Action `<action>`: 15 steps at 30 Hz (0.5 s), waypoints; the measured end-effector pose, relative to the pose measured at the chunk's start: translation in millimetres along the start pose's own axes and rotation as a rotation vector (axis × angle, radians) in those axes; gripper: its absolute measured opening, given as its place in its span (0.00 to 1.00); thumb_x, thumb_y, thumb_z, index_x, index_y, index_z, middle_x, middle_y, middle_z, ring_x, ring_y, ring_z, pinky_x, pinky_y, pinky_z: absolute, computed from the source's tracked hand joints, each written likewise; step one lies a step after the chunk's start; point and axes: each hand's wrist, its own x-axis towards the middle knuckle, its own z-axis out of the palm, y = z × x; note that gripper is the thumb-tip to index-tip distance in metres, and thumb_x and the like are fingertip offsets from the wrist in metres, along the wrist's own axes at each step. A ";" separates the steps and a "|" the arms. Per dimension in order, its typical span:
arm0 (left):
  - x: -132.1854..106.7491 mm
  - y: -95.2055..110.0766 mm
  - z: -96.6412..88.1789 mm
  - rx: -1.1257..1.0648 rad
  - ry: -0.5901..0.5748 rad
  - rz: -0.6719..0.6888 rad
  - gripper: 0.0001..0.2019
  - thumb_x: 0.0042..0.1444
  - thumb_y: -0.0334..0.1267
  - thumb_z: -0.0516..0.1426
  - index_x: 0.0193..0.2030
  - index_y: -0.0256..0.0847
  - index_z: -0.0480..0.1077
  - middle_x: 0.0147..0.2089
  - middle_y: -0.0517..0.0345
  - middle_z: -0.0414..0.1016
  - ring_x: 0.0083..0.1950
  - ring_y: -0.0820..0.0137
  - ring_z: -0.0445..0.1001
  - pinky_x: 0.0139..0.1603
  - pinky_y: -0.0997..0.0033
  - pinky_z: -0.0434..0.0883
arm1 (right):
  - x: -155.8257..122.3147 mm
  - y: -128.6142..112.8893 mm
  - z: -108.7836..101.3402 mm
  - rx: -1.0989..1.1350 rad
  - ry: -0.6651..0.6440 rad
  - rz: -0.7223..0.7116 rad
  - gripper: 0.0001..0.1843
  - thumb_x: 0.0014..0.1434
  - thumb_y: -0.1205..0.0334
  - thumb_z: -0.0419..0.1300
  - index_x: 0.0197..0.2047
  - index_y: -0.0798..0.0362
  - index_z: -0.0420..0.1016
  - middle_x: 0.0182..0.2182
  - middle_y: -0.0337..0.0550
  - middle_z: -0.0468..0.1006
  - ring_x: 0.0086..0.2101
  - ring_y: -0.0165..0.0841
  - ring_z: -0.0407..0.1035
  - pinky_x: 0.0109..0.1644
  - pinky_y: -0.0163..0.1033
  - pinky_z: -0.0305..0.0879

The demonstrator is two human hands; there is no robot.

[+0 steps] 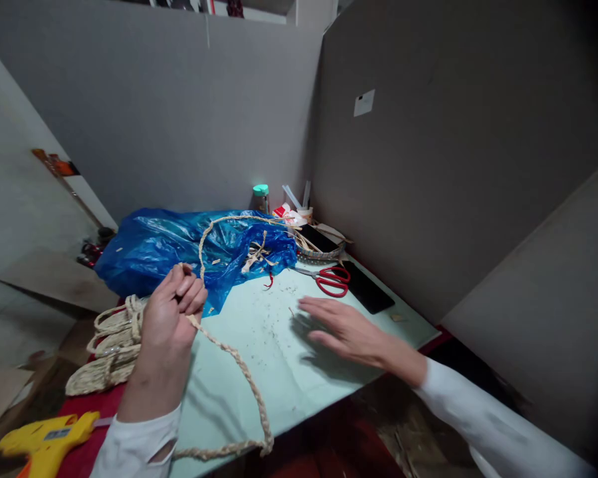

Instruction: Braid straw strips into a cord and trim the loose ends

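A long braided straw cord [249,378] runs through my left hand [179,302], whose fingers are closed round it. From the fist one length arcs up over the blue plastic bag [159,245]; the other hangs down to the table's front edge and loops back left under my sleeve. My right hand [339,328] hovers over the pale green table top [269,345] with its fingers stretched out, holding nothing. Red-handled scissors [332,281] lie just beyond it, beside a black phone [366,287].
Several woven straw sandals [104,372] lie left of my forearm, and a yellow glue gun [52,441] is at the near left. A jar with a green lid [261,198] and a round tray [321,255] stand at the back. Grey partitions [418,146] rise behind and right.
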 end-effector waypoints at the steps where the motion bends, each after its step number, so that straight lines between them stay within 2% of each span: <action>1: -0.2 -1.7 5.1 0.015 -0.005 0.004 0.18 0.68 0.27 0.43 0.29 0.33 0.66 0.15 0.70 0.53 0.12 0.84 0.49 0.11 0.83 0.49 | 28.2 -2.3 9.9 0.026 -0.068 -0.088 0.29 0.68 0.50 0.49 0.66 0.60 0.61 0.64 0.59 0.63 0.64 0.42 0.57 0.66 0.47 0.57; 2: -0.8 -3.4 10.0 0.030 -0.012 0.009 0.18 0.68 0.27 0.43 0.29 0.33 0.66 0.15 0.70 0.53 0.12 0.84 0.48 0.11 0.84 0.49 | 53.1 -5.8 21.1 0.046 -0.113 -0.146 0.31 0.68 0.49 0.48 0.67 0.62 0.59 0.66 0.61 0.59 0.66 0.43 0.53 0.68 0.48 0.52; 4: -3.1 -6.8 18.6 0.059 -0.027 0.023 0.17 0.68 0.27 0.44 0.29 0.33 0.66 0.16 0.70 0.53 0.12 0.84 0.48 0.11 0.84 0.48 | 88.9 -16.5 45.3 0.062 -0.133 -0.226 0.33 0.67 0.47 0.49 0.66 0.64 0.60 0.66 0.63 0.58 0.66 0.45 0.52 0.69 0.49 0.50; 7: -8.2 -11.7 27.9 0.099 -0.050 0.044 0.15 0.66 0.27 0.47 0.29 0.33 0.67 0.16 0.70 0.52 0.13 0.84 0.47 0.11 0.84 0.48 | 101.4 -37.7 72.7 0.080 -0.151 -0.363 0.34 0.66 0.46 0.52 0.66 0.63 0.60 0.66 0.63 0.59 0.66 0.47 0.50 0.69 0.53 0.47; 9: -11.0 -14.1 32.3 0.118 -0.064 0.053 0.11 0.64 0.28 0.51 0.30 0.33 0.68 0.17 0.70 0.52 0.14 0.83 0.47 0.12 0.85 0.47 | 85.7 -49.0 76.5 0.129 -0.180 -0.500 0.33 0.67 0.49 0.52 0.67 0.61 0.58 0.65 0.61 0.60 0.66 0.46 0.51 0.69 0.52 0.47; 11: -12.2 -15.5 36.4 0.131 -0.074 0.063 0.08 0.61 0.30 0.56 0.30 0.33 0.70 0.17 0.70 0.53 0.14 0.83 0.47 0.12 0.85 0.48 | 58.3 -54.5 67.4 0.218 -0.198 -0.581 0.30 0.67 0.51 0.51 0.66 0.59 0.59 0.64 0.58 0.63 0.66 0.43 0.52 0.70 0.52 0.47; 13: -11.6 -16.7 40.6 0.136 -0.075 0.074 0.06 0.56 0.32 0.60 0.29 0.32 0.71 0.17 0.68 0.57 0.15 0.83 0.50 0.12 0.84 0.50 | 24.4 -54.2 49.4 0.313 -0.227 -0.600 0.27 0.69 0.55 0.49 0.67 0.58 0.58 0.64 0.55 0.64 0.66 0.40 0.53 0.71 0.49 0.45; 15: -9.7 -18.6 45.0 0.133 -0.065 0.084 0.06 0.51 0.33 0.64 0.29 0.32 0.73 0.20 0.63 0.64 0.18 0.82 0.57 0.15 0.84 0.57 | -13.4 -49.4 29.7 0.440 -0.231 -0.555 0.24 0.69 0.57 0.50 0.65 0.53 0.63 0.60 0.50 0.70 0.63 0.36 0.59 0.69 0.43 0.52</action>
